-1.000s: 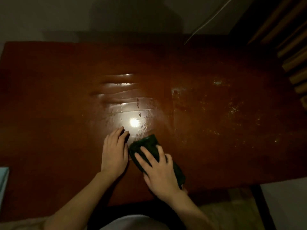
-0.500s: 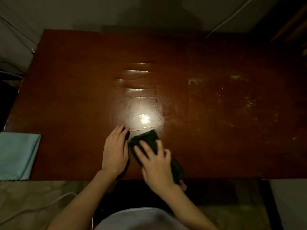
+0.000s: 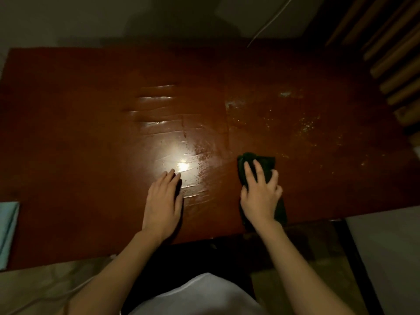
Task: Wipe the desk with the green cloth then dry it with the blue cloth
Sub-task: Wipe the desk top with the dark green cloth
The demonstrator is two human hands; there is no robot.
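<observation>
A person leans over a dark reddish-brown desk [image 3: 79, 137] in dim light. The right hand [image 3: 261, 196] lies on top of the green cloth [image 3: 266, 162], which sits on the desk near its near edge, right of the middle; the fingers are spread and only slightly bent, pressing down on the cloth rather than closing round it, and a strip of the cloth shows past the fingertips on the far side and by the wrist on the near side. The left hand [image 3: 163, 201] rests flat on the bare desk well to the left of the cloth, palm down, fingers straight and close together, with nothing in it. Just beyond its fingertips a bright light reflection [image 3: 181, 166] gleams on a wet patch, and shiny wet streaks [image 3: 156, 105] run across the middle of the desk farther away. The right part of the desk is dotted with pale specks [image 3: 306, 126]. The blue cloth [image 3: 8, 228] lies folded at the left edge of the view, at the desk's near left corner, well apart from both hands. A thin white cable [image 3: 270, 21] hangs by the wall beyond the far edge.
</observation>
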